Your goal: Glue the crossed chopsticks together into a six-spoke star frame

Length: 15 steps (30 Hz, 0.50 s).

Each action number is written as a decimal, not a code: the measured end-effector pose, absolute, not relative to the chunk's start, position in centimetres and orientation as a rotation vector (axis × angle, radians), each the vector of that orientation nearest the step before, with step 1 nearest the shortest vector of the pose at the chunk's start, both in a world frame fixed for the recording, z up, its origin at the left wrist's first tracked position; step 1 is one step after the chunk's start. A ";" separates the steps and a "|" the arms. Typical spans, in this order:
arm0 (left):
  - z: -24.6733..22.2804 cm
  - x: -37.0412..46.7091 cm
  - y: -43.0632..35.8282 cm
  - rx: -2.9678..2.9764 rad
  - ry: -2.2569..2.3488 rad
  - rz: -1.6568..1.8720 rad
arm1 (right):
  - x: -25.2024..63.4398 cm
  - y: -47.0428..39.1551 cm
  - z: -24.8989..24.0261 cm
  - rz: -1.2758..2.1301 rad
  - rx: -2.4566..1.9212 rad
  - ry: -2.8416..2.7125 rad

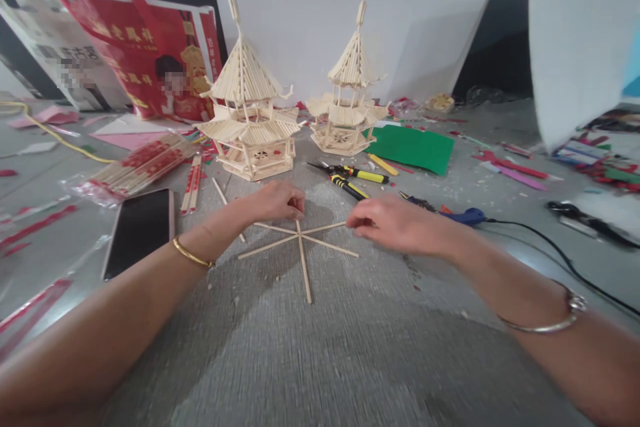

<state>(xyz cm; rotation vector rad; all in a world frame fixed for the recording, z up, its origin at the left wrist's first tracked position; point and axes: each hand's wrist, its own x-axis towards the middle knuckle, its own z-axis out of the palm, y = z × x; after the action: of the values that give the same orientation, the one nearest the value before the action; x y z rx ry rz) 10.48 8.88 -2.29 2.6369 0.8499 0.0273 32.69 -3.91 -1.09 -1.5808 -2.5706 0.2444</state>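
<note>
Near surface: grey, ribbed, cloth-like sheet (300,367); open room on the near side of the star, between the forearms.
Star: pale, slender wooden sticks (300,235) crossed at one centre, flat on the sheet. Long axis near to far, near end slightly right; other sticks slant across it.
Right hand: (383,221) fingers curled in at the star's far-right tip; cannot tell if they grip it.
Left hand: (280,200) thumb and fingertips pinched on the star's far tip.
Left of star: loose wooden stick (229,208), apart; farther left, flat black-screened phone (140,233).
Right of star: blue tool with black cord (467,216), partly behind right hand.
Beyond star: yellow-and-black-handled pliers (373,176); smooth green sheet (415,148); two tiered, many-sided stick pagodas (249,113), upright, roofs ribbed.
</note>
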 end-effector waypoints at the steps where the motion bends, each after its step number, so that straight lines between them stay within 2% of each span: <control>1: -2.3 10.5 8.9 2.642 0.852 0.024 | 32.7 -3.6 -1.2 0.151 -1.598 -2.556; 6: -2.3 10.5 9.1 2.652 0.828 0.025 | 31.9 -2.4 -2.0 -0.193 -1.586 -2.646; 15: -2.1 10.6 8.8 2.649 0.848 0.006 | 31.1 -1.7 -3.6 -0.370 -1.510 -2.747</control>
<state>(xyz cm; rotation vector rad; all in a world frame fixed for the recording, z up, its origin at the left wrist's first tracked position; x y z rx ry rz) 10.62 8.76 -2.11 2.6487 0.8479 0.0062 31.12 -1.68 -3.60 -1.5099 -2.7470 -0.3697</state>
